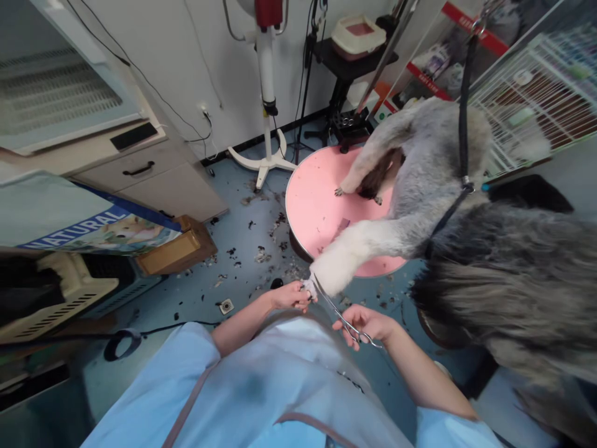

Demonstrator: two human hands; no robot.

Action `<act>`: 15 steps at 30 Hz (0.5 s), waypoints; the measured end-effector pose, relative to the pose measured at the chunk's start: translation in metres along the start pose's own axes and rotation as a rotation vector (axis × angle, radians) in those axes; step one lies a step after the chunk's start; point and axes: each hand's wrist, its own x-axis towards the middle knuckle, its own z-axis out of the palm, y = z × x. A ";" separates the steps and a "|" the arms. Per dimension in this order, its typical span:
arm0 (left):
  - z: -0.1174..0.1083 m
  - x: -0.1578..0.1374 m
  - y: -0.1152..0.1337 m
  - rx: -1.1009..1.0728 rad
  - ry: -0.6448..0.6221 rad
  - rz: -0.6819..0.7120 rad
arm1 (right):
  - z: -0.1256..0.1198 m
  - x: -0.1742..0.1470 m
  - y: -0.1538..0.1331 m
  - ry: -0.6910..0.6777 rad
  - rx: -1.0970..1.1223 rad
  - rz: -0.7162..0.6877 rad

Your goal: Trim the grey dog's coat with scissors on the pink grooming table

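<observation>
Left hand (pixel 291 296) was closed on dog paw (pixel 308 285), judged soft, best cradled lightly; right hand (pixel 366 323), half-curled, held grooming shears (pixel 329 301), judged stiff, by handles

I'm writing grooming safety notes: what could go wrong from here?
The slim silver metal scissors reach the fluffy white leg beside the bare left hand gripping its paw; a jerk might cut either. The shaggy grey dog stands on a round pink tabletop and might slip with that leg held out. Dark hair clippings on the blue floor could be slippery.
</observation>
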 end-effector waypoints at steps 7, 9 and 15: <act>0.001 0.005 -0.004 0.016 0.003 0.033 | 0.007 -0.006 0.000 0.017 -0.085 0.131; 0.002 0.005 -0.003 0.024 0.005 0.035 | 0.009 -0.016 0.004 0.003 -0.032 0.075; 0.008 0.008 -0.003 0.169 0.082 0.064 | 0.007 -0.023 0.010 0.000 0.046 -0.009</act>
